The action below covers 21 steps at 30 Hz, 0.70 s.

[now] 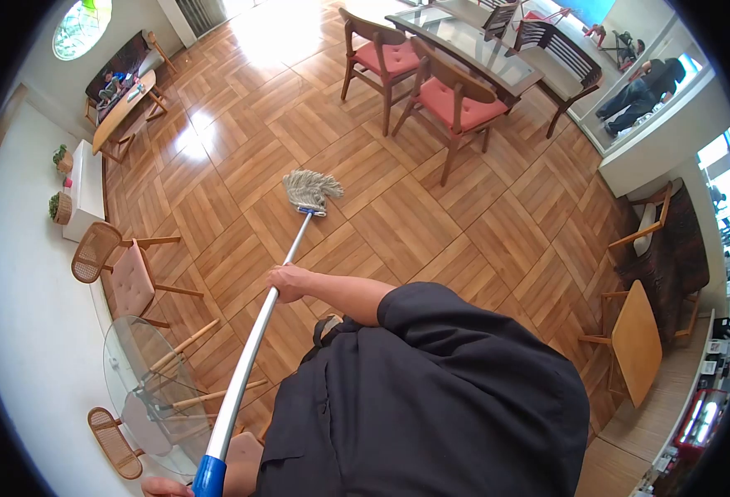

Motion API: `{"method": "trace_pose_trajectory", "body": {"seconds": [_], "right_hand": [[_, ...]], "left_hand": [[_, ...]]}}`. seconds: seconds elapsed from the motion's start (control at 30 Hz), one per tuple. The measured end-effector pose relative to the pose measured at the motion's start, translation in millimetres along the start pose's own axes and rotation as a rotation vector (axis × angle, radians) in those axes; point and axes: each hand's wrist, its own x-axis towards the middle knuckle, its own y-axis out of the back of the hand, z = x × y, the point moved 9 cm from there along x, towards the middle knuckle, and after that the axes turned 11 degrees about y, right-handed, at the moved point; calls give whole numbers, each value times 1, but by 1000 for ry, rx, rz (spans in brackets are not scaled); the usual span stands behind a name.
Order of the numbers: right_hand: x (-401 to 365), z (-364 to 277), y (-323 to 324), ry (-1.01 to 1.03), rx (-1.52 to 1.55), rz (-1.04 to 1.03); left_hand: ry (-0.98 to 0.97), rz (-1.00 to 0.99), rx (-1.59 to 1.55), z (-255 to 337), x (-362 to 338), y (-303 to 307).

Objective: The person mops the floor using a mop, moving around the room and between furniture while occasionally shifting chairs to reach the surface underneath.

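Note:
My right hand [288, 282] is closed around the silver handle of a mop [253, 344], partway along its length. At the bottom left edge, my left hand [164, 487] is by the mop's blue grip [209, 476], its fingers curled at the grip and partly cut off by the frame. The handle slants forward to a blue clamp holding the grey string mop head [311, 189]. The strands lie on the wood-patterned floor [406, 219], fanned out away from me.
Two red-cushioned chairs [456, 103] stand at a glass-topped table [473, 41] ahead. To the left are a pink chair [135, 282], a round glass table [120, 364] and a white ledge [90, 195] with plants. A wooden table [637, 344] stands right. A person [642, 91] is beyond the glass.

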Motion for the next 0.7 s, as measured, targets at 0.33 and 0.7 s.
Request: {"method": "trace_pose_trajectory", "body": {"seconds": [0.33,0.7], "right_hand": [[-292,31,45,31,40,42],[-527,13,30,90,11,-77]], "left_hand": [[51,210,131,172,46,-234],[57,82,166,361,47,-423]]}}
